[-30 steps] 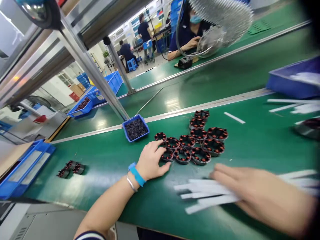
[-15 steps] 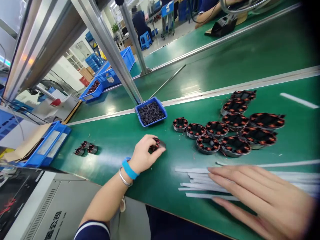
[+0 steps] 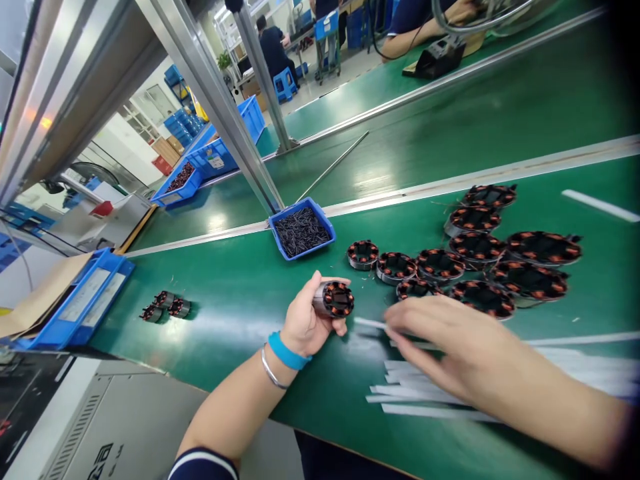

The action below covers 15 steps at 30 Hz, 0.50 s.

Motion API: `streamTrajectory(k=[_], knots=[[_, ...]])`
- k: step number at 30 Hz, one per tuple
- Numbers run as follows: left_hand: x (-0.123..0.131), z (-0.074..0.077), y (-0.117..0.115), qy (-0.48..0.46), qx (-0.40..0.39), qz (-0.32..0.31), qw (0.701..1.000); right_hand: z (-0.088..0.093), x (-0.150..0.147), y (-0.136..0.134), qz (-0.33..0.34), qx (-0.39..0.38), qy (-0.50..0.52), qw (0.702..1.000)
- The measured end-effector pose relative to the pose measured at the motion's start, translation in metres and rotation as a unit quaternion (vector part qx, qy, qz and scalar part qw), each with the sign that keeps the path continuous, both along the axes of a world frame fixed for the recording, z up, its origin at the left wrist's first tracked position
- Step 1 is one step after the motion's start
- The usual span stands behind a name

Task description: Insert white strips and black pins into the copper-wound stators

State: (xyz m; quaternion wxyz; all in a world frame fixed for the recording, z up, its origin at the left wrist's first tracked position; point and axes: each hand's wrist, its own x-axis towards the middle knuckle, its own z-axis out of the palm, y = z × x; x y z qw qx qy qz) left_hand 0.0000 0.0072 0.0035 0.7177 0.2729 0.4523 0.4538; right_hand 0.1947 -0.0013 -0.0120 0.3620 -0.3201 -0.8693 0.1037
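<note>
My left hand (image 3: 307, 319) is closed round a ring-shaped stator (image 3: 334, 299) with copper windings, held just above the green bench (image 3: 240, 287) with its open face toward me. My right hand (image 3: 450, 343) reaches leftward toward it, pinching one white paper strip (image 3: 369, 323) between its fingertips. Under that hand lies a loose pile of white strips (image 3: 425, 393). Several more wound stators (image 3: 480, 257) sit in a cluster to the right.
A small blue tray of dark pins (image 3: 301, 229) stands behind my left hand beside a slanted metal post (image 3: 220, 107). Three small stators (image 3: 165, 307) lie at left near a blue bin (image 3: 80, 300). Another person (image 3: 425, 20) works across the conveyor.
My left hand lifted the stator and turned its face toward me. My right hand left the strip pile and moved left with one strip.
</note>
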Motion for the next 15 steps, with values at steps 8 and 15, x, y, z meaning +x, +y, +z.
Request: streamTrajectory(k=[8,15], knots=[[0.003,0.000,-0.013,0.038,0.060,-0.063,0.995,0.020,0.006,0.011,0.022,-0.126,0.098,0.987],[0.005,0.003,-0.021,-0.001,0.042,-0.144,0.989,0.017,0.003,0.006,-0.027,-0.216,0.156,0.963]])
